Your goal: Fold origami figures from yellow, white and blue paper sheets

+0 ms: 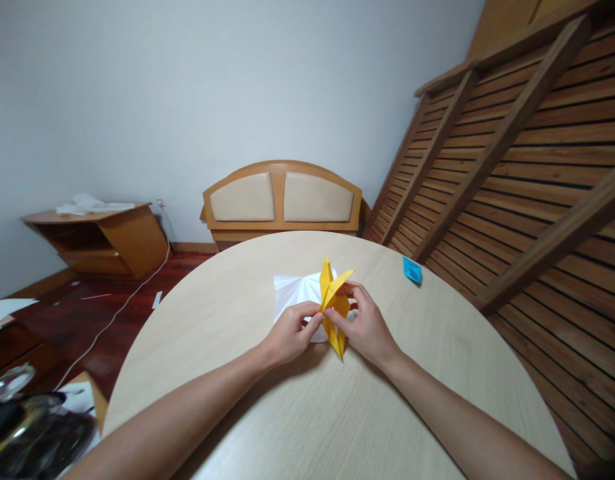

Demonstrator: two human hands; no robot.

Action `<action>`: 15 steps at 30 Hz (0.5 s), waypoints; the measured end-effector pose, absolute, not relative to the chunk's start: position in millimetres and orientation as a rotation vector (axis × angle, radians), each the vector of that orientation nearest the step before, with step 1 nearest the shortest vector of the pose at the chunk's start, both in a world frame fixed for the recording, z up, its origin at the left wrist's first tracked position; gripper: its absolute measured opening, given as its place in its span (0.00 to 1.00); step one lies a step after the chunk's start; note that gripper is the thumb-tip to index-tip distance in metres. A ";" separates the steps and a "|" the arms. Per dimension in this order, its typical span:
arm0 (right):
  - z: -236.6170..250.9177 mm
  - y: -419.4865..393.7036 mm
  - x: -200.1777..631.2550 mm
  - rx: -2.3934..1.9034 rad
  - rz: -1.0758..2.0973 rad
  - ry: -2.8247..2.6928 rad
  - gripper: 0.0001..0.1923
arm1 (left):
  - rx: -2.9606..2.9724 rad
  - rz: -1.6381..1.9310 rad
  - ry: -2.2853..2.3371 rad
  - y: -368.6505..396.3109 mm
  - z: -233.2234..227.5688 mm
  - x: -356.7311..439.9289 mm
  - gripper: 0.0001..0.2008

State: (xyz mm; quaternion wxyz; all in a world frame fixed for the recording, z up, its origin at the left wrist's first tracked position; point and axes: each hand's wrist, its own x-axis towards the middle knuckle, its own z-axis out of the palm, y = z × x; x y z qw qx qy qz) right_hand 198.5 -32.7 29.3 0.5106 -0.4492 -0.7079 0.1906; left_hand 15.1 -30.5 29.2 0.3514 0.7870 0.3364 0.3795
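A folded yellow origami piece (332,293) with several pointed flaps is held up between both hands, over the middle of the table. My left hand (296,328) pinches its left edge between thumb and fingers. On the other side, my right hand (363,320) grips it with the thumb in front and the fingers partly hidden behind the yellow paper. Beneath and behind it, a creased white sheet of paper (290,293) lies spread on the table, partly covered by the hands.
The round pale wooden table (227,387) fills the foreground. A small blue folded paper (412,270) sits near its right edge. A slatted wooden frame (512,167) leans at the right, a headboard (282,193) stands behind, and a low cabinet (132,240) is at the left.
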 end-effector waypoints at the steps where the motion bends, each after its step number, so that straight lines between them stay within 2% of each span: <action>1: 28.4 -32.5 198.1 -1.088 0.468 -1.695 0.17 | 2.034 0.978 0.863 -31.1 29.2 15.4 0.19; 6: 26.6 -29.8 198.7 -1.152 0.445 -1.675 0.13 | 1.965 1.017 0.872 -30.6 27.9 14.0 0.19; 12: 28.5 -25.9 203.3 -1.219 0.399 -1.707 0.03 | 1.979 1.011 0.860 -31.5 30.2 12.9 0.21; 15: 31.7 -25.5 206.3 -1.177 0.326 -1.681 0.04 | 1.845 1.038 0.880 -29.4 27.5 13.5 0.24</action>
